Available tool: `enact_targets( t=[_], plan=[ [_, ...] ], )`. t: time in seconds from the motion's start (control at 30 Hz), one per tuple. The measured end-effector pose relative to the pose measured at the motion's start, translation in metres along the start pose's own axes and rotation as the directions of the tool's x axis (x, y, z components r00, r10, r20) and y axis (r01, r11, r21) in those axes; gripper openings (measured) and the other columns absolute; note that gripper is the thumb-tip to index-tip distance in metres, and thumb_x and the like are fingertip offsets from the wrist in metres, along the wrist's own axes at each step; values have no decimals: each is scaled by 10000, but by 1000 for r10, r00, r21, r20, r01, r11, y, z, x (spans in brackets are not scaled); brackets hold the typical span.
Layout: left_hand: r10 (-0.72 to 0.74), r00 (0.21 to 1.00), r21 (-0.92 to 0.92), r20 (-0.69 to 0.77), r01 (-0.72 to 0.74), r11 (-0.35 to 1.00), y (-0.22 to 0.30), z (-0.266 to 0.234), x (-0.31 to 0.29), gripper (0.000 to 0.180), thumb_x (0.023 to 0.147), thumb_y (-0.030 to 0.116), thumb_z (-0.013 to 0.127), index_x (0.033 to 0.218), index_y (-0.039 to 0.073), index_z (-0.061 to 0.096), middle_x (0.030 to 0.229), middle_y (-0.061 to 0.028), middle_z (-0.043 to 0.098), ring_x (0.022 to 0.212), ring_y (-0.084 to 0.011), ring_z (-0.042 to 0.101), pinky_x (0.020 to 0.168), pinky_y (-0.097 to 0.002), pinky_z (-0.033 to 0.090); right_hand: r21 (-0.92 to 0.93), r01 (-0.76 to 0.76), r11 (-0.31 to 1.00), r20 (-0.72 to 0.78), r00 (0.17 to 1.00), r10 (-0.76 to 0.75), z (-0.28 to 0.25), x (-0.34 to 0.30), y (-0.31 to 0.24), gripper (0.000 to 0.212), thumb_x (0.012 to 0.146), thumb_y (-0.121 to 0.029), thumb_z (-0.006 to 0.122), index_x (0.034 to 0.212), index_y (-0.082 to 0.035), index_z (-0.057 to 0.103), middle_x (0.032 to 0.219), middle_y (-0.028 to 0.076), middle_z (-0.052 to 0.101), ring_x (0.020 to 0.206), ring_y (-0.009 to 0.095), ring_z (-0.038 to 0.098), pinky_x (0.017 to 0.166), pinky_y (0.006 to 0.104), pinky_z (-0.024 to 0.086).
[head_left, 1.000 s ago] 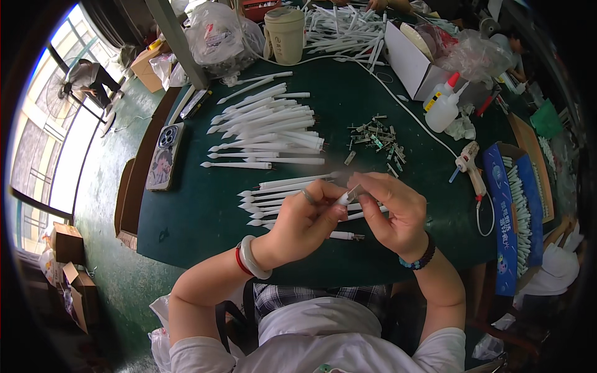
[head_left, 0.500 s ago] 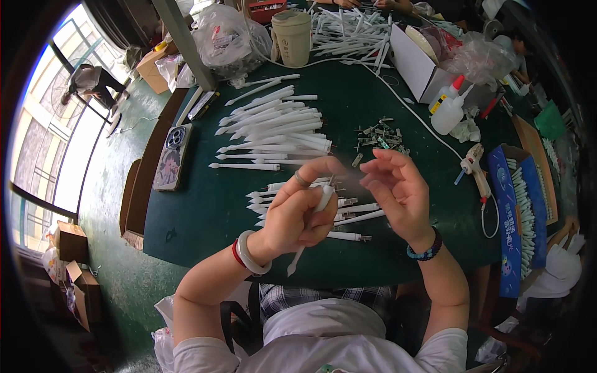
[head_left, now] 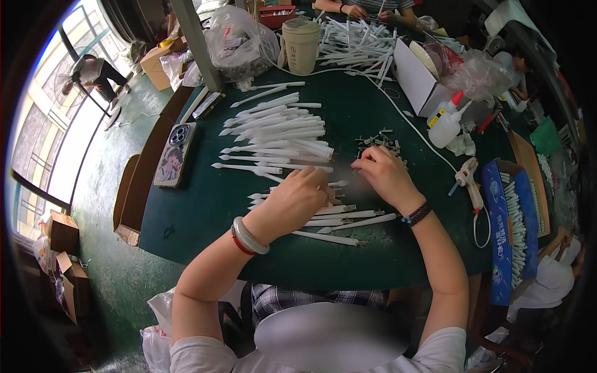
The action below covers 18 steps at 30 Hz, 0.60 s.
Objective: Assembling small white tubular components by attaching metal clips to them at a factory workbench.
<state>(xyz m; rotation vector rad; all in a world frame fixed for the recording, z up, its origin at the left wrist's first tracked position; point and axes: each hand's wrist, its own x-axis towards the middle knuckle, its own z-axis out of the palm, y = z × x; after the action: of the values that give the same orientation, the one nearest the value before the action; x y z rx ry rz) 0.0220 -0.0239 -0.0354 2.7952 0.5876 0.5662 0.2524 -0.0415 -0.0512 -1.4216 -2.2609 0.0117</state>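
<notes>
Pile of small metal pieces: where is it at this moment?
The pile lies right of centre in the head view, partly behind the right hand, on the green table right of the white sticks.

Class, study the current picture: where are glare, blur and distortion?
Head view: daylight bleaches the window at left; head view: a hazy smudge softens the green tabletop between left hand and right hand; head view: lines near the black rim bow.

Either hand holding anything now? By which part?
Cannot tell: left hand hides any hold above the white sticks; right hand, by the small metal parts, shows nothing clear in its pinch.
</notes>
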Motion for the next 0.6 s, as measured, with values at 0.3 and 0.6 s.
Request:
enact_targets(
  t=[0.3, 0.6],
  plan=[
    [-278, 959, 178, -50, 282, 943, -56, -22, -17, 137, 704, 32, 665, 840, 18, 660, 826, -125, 618, 783, -268, 579, 714, -336, 469, 68, -27, 997, -161, 986, 37, -17, -9, -16, 100, 785, -45, 590, 865, -37, 532, 751, 73, 568, 636, 220, 571, 609, 303, 471],
    [-486, 868, -50, 100, 492, 869, -67, -25, -21, 151, 721, -24, 637, 871, -11, 644, 877, -154, 609, 806, -282, 589, 750, -329, 476, 731, -159, 663, -89, 942, 324, -22, -19, -23, 189, 746, -11, 669, 919, -15, 593, 835, 44, 602, 717, 86, 577, 644, 204, 474]
  ],
)
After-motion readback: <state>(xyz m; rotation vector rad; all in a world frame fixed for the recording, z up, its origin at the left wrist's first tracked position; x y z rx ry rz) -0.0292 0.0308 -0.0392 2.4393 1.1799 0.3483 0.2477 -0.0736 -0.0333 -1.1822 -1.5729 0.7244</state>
